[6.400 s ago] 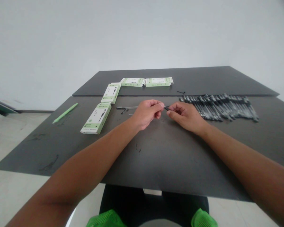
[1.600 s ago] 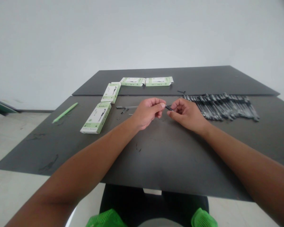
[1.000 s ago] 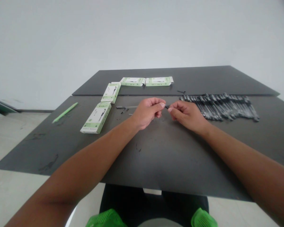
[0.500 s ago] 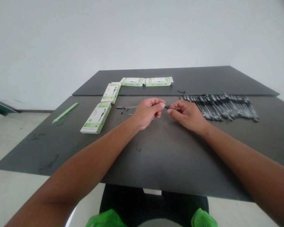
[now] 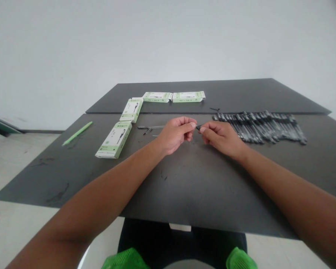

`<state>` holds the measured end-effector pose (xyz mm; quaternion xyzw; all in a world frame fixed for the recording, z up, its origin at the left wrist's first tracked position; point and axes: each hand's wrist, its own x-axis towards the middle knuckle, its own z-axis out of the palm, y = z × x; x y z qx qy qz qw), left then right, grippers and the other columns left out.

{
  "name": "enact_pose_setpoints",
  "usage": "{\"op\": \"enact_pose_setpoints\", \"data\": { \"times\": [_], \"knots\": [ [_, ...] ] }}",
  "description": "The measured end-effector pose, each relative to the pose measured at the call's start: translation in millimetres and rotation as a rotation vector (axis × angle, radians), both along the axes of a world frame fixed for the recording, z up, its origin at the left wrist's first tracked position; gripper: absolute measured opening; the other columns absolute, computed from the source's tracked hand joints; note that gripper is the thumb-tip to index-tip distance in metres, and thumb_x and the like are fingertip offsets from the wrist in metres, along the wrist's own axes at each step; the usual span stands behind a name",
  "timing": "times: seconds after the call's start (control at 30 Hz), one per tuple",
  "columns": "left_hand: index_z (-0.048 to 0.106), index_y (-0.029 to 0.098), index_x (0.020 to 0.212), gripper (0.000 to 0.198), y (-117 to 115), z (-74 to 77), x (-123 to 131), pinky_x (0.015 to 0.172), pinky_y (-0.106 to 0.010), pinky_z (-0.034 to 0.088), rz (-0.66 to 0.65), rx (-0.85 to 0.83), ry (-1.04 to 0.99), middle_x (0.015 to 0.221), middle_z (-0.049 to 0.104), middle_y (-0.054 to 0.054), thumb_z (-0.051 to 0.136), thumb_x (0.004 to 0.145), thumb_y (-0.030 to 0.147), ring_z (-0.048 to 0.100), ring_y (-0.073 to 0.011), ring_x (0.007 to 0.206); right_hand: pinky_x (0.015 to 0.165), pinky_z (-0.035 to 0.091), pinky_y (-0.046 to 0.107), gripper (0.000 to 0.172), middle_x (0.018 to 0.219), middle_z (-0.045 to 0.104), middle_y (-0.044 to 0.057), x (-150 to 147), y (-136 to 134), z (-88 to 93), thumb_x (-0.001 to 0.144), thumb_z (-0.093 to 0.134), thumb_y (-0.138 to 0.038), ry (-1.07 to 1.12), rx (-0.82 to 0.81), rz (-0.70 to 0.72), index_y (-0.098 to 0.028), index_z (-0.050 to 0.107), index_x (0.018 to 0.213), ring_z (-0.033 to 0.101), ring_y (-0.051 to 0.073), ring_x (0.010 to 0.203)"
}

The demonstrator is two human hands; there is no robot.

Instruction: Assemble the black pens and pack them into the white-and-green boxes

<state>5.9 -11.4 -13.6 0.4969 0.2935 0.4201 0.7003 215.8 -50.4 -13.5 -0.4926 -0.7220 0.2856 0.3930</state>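
Black pen part (image 5: 198, 127) horizontal, left-right; left hand (image 5: 175, 133), right hand (image 5: 221, 137) pinch its ends.

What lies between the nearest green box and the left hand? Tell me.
In the head view, loose thin pen parts lie on the dark table between the nearest green box and the left hand.
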Motion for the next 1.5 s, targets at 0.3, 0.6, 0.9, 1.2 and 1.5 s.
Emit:
{"op": "enact_pose_setpoints", "data": {
  "times": [0.3,0.6,0.9,1.2,1.5],
  "knots": [
    [0.071,0.013,0.095,0.024,2.6,-3.4,0.0,0.058,-0.024,0.043,-0.01,0.045,-0.013,0.073,0.063,0.002,0.089,0.09,0.028,0.056,-0.0084,0.059,0.054,0.036,0.031,0.035,0.068,0.063,-0.002,-2.7,1.7,-8.9,0.088,0.088,-0.052,0.101,0.007,-0.038,-0.023,0.069,0.092,0.048,0.014,0.058],
    [0.071,0.014,0.097,0.031,4.4,-5.0,-0.5,0.058,-0.024,0.043,0.004,0.05,0.011,0.071,0.063,0.003,0.094,0.084,0.031,0.056,-0.0084,0.058,0.061,0.042,0.031,0.031,0.072,0.069,0.002,-0.8,0.9,-6.5,0.097,0.079,-0.05,0.026,0.059,-0.036,-0.022,0.07,0.086,0.055,0.016,0.064],
    [0.072,0.014,0.096,0.035,4.6,-5.5,0.2,0.058,-0.024,0.043,0.001,0.051,0.012,0.072,0.063,0.003,0.097,0.083,0.034,0.056,-0.0081,0.059,0.063,0.045,0.031,0.028,0.073,0.073,0.002,1.2,0.2,-4.4,0.102,0.071,-0.045,-0.019,0.043,-0.018,-0.022,0.071,0.086,0.06,0.017,0.064],
    [0.072,0.014,0.094,0.033,4.9,-5.1,-0.3,0.058,-0.023,0.043,0.003,0.105,0.02,0.075,0.063,0.002,0.094,0.089,0.038,0.056,-0.0083,0.06,0.055,0.041,0.031,0.033,0.071,0.073,0.002,-0.7,0.4,-6.6,0.1,0.076,-0.052,0.079,-0.031,-0.008,-0.022,0.07,0.089,0.055,0.015,0.056],
    [0.076,0.017,0.11,0.012,23.6,-7.3,-14.3,0.069,-0.028,0.051,0.225,0.4,0.316,0.092,0.074,-0.003,0.072,0.1,0.023,0.065,-0.0131,0.074,0.054,0.042,0.031,0.027,0.072,0.073,0.003,0.1,5.5,-11.1,0.098,0.078,-0.047,0.233,0.041,-0.117,-0.024,0.067,0.091,0.057,0.016,0.055]
  ]
}}
